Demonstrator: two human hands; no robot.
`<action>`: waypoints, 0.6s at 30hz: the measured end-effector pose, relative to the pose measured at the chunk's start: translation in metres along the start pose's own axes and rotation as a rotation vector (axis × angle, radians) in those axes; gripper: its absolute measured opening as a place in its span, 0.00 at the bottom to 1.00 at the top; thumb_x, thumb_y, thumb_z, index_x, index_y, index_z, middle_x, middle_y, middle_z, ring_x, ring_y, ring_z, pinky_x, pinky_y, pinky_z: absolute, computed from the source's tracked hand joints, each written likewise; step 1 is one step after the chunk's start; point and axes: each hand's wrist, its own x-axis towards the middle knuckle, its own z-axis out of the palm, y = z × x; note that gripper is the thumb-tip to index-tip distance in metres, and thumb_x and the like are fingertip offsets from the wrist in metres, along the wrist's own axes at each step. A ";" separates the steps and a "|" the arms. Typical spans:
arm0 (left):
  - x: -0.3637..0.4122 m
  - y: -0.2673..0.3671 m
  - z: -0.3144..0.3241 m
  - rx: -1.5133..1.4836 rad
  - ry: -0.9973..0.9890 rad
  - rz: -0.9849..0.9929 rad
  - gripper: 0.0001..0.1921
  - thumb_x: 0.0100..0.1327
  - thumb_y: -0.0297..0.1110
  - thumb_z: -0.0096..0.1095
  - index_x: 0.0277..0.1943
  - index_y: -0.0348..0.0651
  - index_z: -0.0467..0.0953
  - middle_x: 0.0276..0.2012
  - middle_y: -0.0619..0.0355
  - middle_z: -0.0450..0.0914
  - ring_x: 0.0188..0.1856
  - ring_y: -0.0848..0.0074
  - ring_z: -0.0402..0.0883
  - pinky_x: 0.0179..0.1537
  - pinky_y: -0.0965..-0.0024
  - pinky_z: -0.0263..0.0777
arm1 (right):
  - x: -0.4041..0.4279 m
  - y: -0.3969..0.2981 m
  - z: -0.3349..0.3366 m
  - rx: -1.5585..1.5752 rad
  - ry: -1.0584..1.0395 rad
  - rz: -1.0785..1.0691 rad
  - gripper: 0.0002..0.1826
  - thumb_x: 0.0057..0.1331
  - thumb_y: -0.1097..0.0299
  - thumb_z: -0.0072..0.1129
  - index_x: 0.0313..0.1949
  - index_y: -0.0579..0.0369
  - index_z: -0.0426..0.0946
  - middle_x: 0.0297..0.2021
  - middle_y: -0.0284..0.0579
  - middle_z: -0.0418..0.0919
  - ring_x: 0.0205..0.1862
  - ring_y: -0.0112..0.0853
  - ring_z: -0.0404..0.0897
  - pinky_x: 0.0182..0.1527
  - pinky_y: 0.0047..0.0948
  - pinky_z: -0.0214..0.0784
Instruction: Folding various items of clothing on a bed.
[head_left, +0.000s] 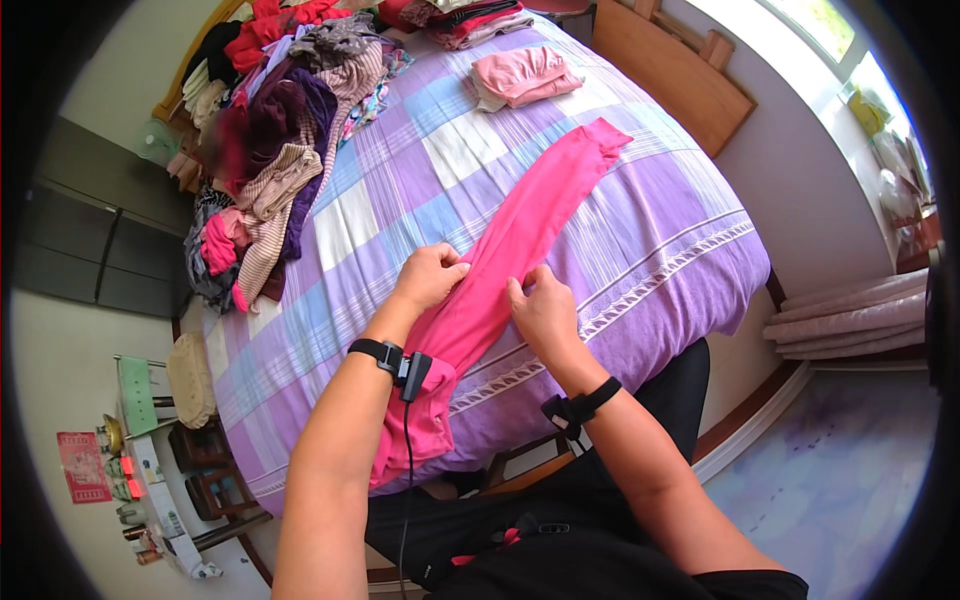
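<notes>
A bright pink garment (517, 217), probably trousers, lies in a long narrow strip across the bed. Its cuffed end points to the upper right, and the bunched wider end hangs near the bed's front edge. My left hand (431, 279) pinches the strip's left edge about halfway along. Opposite it, my right hand (547, 304) has thumb and fingers drawn together on the right edge. Each wrist wears a black strap with a small device, and a cable runs down from the left one.
A checked purple bedspread (360, 225) covers the bed. Heaped clothes (277, 112) lie at the far left. A folded pink garment (525, 79) sits beyond the strip, near a stack of folded clothes (480, 22). A cushioned stool (189, 381) stands left of the bed.
</notes>
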 end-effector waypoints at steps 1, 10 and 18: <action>0.001 -0.003 -0.003 -0.101 -0.042 -0.020 0.08 0.65 0.33 0.74 0.38 0.36 0.85 0.31 0.59 0.86 0.32 0.80 0.82 0.37 0.72 0.77 | 0.003 -0.002 0.001 -0.041 0.005 -0.026 0.18 0.68 0.56 0.65 0.41 0.62 0.76 0.31 0.64 0.84 0.36 0.61 0.85 0.43 0.56 0.77; 0.006 0.005 -0.006 -0.241 -0.318 -0.121 0.08 0.64 0.31 0.75 0.37 0.36 0.85 0.30 0.65 0.83 0.32 0.85 0.77 0.36 0.74 0.74 | 0.011 0.004 -0.001 0.034 0.130 0.012 0.16 0.68 0.61 0.65 0.46 0.60 0.74 0.30 0.64 0.84 0.36 0.61 0.85 0.40 0.56 0.76; 0.015 -0.006 -0.006 -0.162 -0.333 -0.096 0.07 0.63 0.32 0.74 0.38 0.37 0.85 0.30 0.66 0.83 0.32 0.86 0.76 0.37 0.75 0.73 | 0.039 0.000 -0.002 -0.142 0.108 0.034 0.17 0.67 0.57 0.64 0.43 0.59 0.78 0.31 0.62 0.85 0.37 0.58 0.86 0.42 0.54 0.77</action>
